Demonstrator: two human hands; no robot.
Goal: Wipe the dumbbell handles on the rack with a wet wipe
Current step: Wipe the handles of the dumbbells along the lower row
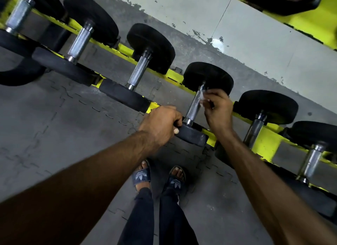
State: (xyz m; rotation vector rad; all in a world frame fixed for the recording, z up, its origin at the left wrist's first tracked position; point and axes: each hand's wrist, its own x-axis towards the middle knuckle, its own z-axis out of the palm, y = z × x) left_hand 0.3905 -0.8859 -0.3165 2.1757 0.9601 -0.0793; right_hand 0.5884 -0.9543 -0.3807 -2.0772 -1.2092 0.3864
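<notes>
Dumbbells (pixel 144 65) lie side by side across the rack (pixel 125 48).

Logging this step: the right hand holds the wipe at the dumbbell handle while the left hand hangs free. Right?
Not quite: in the head view the left hand grips the near weight head of that dumbbell, not hanging free. The right hand does hold the wipe at the handle.

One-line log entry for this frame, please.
phase: wiping | left hand: grips dumbbell's near head | right hand: holds wet wipe on handle | rack: yellow
</notes>
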